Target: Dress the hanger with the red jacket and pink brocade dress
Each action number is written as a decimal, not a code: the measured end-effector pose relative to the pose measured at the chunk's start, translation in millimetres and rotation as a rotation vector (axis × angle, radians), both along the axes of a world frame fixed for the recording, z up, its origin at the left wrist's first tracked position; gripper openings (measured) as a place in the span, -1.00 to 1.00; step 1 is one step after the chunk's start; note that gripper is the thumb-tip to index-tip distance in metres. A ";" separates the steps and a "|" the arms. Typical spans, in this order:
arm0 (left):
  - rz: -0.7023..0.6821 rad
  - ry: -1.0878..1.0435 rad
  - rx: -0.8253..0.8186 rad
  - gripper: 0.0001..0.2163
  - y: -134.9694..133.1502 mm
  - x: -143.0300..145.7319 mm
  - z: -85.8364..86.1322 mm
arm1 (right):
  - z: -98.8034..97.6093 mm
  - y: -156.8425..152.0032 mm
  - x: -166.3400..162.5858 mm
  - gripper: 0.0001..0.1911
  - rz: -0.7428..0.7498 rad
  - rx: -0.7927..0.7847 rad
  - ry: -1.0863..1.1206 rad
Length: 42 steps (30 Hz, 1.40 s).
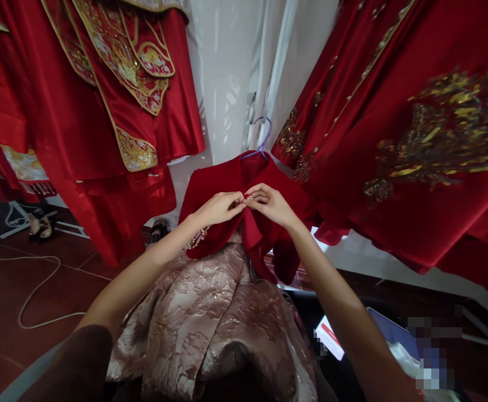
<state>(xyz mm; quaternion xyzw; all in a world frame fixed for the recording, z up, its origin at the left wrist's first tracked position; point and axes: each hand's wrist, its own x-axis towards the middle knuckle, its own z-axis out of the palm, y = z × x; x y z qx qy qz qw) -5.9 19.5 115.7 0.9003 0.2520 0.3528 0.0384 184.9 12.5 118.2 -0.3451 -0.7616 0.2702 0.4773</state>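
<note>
A dark red velvet jacket [223, 184] hangs on a purple hanger [262, 139] in front of me, over a pale pink brocade skirt [210, 318]. My left hand [221, 207] and my right hand [271, 204] meet at the jacket's front opening, fingertips pinched together on a small fastening there. Both hands are closed in a pinch on the jacket front. What exactly sits between the fingertips is too small to make out.
Red robes with gold embroidery hang at the left [114, 84] and at the right [415, 139]. A white curtain [231, 72] hangs behind. A white cable [34, 290] lies on the dark red floor at the left. A box and papers [331, 338] lie at the lower right.
</note>
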 end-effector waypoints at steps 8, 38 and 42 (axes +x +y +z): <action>-0.086 -0.010 -0.119 -0.81 4.6 -1.4 5.6 | 9.7 -5.0 8.3 -0.61 0.123 -0.170 -0.039; -0.037 0.131 0.038 -0.89 1.6 6.9 8.6 | 10.7 16.0 17.7 -0.64 0.172 -0.241 -0.076; -0.024 0.120 0.062 -0.89 4.5 8.6 4.3 | 8.6 17.3 16.9 -0.66 0.162 -0.157 -0.089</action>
